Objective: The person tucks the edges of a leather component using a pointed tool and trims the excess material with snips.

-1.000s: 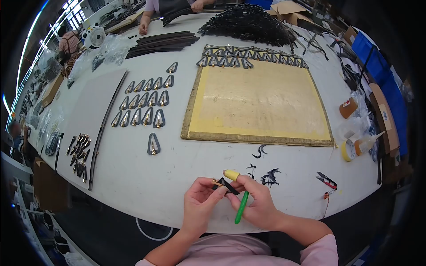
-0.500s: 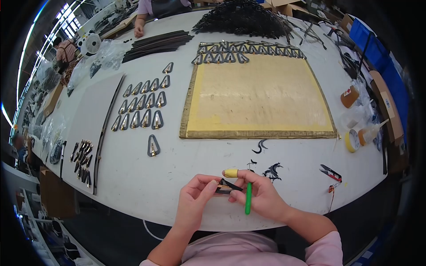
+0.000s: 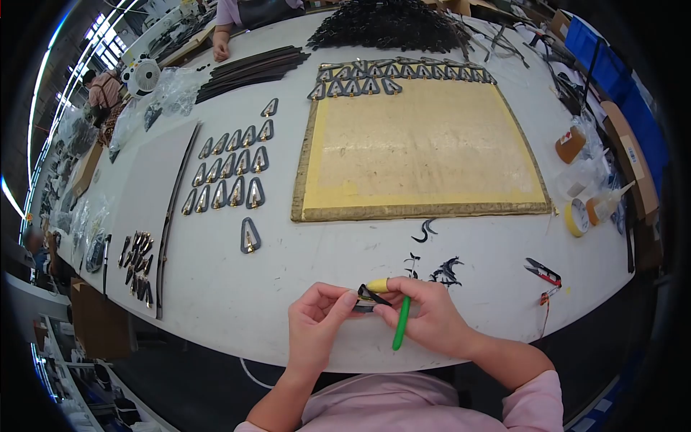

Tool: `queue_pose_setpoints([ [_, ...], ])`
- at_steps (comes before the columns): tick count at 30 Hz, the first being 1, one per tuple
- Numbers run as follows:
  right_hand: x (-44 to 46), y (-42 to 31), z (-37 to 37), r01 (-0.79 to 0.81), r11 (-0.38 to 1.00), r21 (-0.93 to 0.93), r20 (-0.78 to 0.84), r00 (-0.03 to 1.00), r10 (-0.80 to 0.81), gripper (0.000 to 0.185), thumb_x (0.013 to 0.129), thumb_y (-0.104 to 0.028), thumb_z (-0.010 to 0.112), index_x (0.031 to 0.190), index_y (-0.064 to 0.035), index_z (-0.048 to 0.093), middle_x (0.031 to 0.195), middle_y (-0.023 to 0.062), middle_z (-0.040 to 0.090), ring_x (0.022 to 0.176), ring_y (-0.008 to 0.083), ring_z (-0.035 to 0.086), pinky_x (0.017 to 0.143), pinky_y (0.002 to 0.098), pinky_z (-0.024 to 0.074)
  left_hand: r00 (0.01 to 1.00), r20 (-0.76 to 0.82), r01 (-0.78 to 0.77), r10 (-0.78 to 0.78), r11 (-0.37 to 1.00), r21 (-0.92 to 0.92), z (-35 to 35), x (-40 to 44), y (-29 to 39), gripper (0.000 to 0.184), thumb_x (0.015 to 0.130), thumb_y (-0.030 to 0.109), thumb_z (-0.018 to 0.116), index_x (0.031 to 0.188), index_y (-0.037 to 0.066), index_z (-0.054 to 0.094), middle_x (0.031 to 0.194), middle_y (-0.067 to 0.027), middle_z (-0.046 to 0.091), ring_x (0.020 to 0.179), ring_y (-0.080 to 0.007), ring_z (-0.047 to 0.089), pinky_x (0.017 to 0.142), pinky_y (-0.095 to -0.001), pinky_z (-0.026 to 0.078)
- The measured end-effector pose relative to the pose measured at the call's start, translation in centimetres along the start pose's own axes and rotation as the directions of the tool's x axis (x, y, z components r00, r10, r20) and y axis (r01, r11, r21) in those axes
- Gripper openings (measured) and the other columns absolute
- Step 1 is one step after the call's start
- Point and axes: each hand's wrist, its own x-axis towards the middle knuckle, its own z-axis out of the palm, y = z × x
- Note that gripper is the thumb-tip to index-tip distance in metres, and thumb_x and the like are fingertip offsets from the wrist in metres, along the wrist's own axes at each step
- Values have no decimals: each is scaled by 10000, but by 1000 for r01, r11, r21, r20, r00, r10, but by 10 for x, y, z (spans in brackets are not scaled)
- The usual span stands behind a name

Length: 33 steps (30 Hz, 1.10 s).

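Close to the table's front edge, my left hand [image 3: 314, 322] pinches one side of a small black piece [image 3: 368, 302] with some gold-coloured metal on it. My right hand [image 3: 430, 315] has its fingertips at the other side of that piece and also holds a green-handled tool [image 3: 402, 324], whose tip is hidden. Yellow tape wraps the right index finger. Ahead and to the left lie rows of grey triangular loops [image 3: 227, 166] with gold-coloured fittings, and a single loop [image 3: 250, 235] lies nearer. Curved black scraps [image 3: 447, 271] are beyond my right hand.
A yellow-edged board [image 3: 425, 212] bears more loops along its far side. Red-handled snips [image 3: 543, 272], a tape roll [image 3: 576, 217] and glue bottles [image 3: 601, 209] are right. Small black-and-gold parts [image 3: 137, 260] lie left. Across the table are black strips [image 3: 252, 73] and another person's hand [image 3: 221, 50].
The view has shifted a little. The black piece has turned between my fingers, and the green handle has swung and come closer to upright than a second ago. Both hands keep their hold.
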Motion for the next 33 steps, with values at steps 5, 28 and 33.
queue_pose_setpoints([
  [5, 1, -3, 0, 62, 989, -135, -46, 997, -69, 190, 836, -92, 675, 991, 11, 639, 820, 105, 668, 664, 208, 648, 603, 291, 502, 998, 6, -66, 66, 997, 33, -1, -1, 1, 94, 897, 40, 631, 928, -42, 596, 890, -109, 659, 823, -128, 643, 745, -282, 573],
  [28, 14, -1, -18, -312, 910, 272, 189, 945, 268, 147, 882, -146, 671, 868, 1, 661, 709, -9, 619, 639, 27, 511, 572, 202, 407, 994, 104, 14, -13, 1000, -11, -4, 2, -10, 112, 914, 64, 612, 939, -44, 598, 898, -113, 660, 820, -138, 640, 726, -292, 574],
  [33, 10, 3, -12, -301, 931, 208, 135, 951, 277, 143, 875, -132, 667, 863, 10, 648, 689, 10, 609, 635, 38, 506, 577, 215, 416, 996, 81, 27, -29, 999, 26, -1, 1, -13, 110, 914, 91, 605, 902, -18, 591, 860, -100, 661, 779, -147, 654, 712, -315, 585],
])
